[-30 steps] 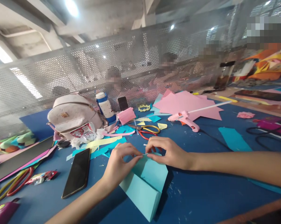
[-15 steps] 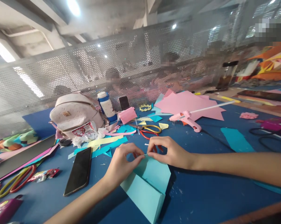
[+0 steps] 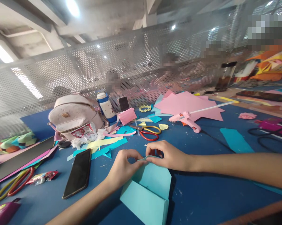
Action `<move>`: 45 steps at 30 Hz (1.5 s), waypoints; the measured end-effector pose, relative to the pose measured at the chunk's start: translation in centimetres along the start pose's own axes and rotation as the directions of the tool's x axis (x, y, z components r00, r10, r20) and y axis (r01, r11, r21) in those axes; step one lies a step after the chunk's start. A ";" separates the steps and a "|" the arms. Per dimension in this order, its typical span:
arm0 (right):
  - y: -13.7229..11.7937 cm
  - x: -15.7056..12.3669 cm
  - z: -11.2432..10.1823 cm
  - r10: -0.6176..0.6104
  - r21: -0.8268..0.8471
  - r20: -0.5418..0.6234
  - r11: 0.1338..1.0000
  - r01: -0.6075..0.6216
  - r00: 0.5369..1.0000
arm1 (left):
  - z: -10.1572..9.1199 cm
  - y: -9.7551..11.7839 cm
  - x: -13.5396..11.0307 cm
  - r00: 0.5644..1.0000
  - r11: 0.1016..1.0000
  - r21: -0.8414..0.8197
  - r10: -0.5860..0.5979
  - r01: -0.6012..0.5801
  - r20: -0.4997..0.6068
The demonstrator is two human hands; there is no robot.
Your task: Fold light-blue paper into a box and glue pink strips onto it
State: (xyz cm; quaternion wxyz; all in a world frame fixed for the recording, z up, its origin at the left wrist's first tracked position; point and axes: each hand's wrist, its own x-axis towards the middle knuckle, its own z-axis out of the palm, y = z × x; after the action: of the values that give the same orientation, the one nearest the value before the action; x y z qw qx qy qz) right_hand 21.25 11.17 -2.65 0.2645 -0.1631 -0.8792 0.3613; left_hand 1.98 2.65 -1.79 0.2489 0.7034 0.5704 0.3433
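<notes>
A folded light-blue paper piece (image 3: 144, 200), shaped like an open pouch with a raised back flap, stands tilted on the blue table. My left hand (image 3: 124, 165) pinches the top edge of the flap between thumb and fingers. Close beside it, my right hand (image 3: 165, 154) pinches the same edge. Just beyond my hands lie scissors (image 3: 149, 136) with one yellow and one red handle loop. A pink glue gun (image 3: 186, 120) with a clear stick in it rests farther off to the right.
A black phone (image 3: 77, 173) lies left of my hands. Behind it stand a pale backpack (image 3: 73, 115) and a blue-and-white bottle (image 3: 105, 106) among paper scraps. Pink spiky paper (image 3: 188, 103) lies at the back, before a perforated metal screen (image 3: 136, 62). More scissors (image 3: 21, 184) are at left.
Both hands keep their pinch on the flap's top edge. The paper has turned slightly and its flap edge sits a little lower in view.
</notes>
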 end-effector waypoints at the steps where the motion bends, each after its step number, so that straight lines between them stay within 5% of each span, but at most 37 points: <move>1: 0.1 0.0 -0.1 -0.005 -0.003 -0.004 1.000 0.005 1.000 | 0.0 -0.1 0.0 1.000 1.000 -0.003 -0.004 0.004 0.001; 13: 0.8 0.3 -0.2 0.020 0.039 0.014 0.999 -0.020 1.000 | -0.2 -0.6 0.3 1.000 1.000 0.002 -0.021 0.021 0.021; 25: 1.2 0.6 0.1 0.057 0.127 0.030 0.990 -0.060 0.998 | 0.1 -1.2 0.4 0.972 0.997 -0.070 -0.021 0.039 0.232; 35: 1.9 0.9 0.0 0.126 0.217 0.016 0.968 -0.127 0.992 | -0.4 -2.0 1.1 0.977 0.985 -0.160 -0.029 0.063 0.209; 41: 1.9 1.4 -0.6 0.180 0.291 -0.028 0.943 -0.164 0.983 | -1.4 -3.5 2.6 0.995 0.934 -0.344 -0.095 0.098 0.027; 45: 2.6 1.6 -0.7 0.199 0.306 -0.040 0.935 -0.178 0.979 | -1.6 -3.8 2.8 0.991 0.905 -0.406 -0.133 0.127 0.014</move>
State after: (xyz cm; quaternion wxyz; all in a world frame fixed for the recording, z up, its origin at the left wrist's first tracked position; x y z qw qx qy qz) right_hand 20.61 14.12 -3.52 0.2813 -0.2171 -0.7843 0.5086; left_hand -1.36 6.15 -3.04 0.4076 0.5946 0.5341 0.4417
